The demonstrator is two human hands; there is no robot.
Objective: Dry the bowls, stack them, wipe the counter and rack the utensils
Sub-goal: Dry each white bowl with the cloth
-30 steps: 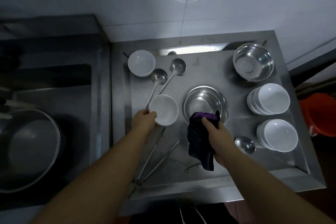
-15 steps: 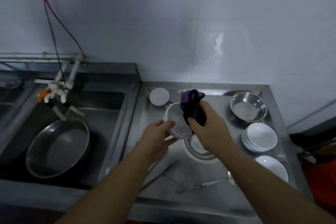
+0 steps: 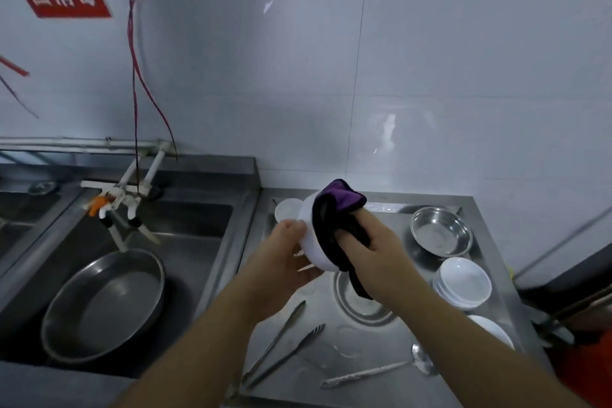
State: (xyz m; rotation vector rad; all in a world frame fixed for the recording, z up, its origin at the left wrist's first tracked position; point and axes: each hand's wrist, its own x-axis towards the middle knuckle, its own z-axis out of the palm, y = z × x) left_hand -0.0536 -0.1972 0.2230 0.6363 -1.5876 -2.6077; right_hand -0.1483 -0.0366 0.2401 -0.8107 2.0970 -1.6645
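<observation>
My left hand [image 3: 281, 258] grips a white bowl [image 3: 313, 242] by its rim, held tilted above the steel counter [image 3: 390, 384]. A dark purple cloth [image 3: 334, 219] is pressed into and over the bowl by my right hand [image 3: 374, 252], whose fingers curl round it. Under the hands a steel bowl [image 3: 361, 305] sits on the counter. A stack of white bowls [image 3: 463, 281] stands at the right, and another white bowl [image 3: 493, 329] lies nearer. One small white bowl [image 3: 286, 209] rests at the back left. Tongs [image 3: 281, 348] and a ladle [image 3: 381, 371] lie on the counter in front.
Another steel bowl [image 3: 440, 230] sits at the back right of the counter. To the left is a sink [image 3: 185, 242] holding a large steel pan [image 3: 106, 305] under a tap [image 3: 122, 205]. Red cords [image 3: 135, 76] hang down the tiled wall.
My left hand lifted the white bowl off the counter and my right hand brought the cloth into it. The camera tilted up, so the wall and sink now show.
</observation>
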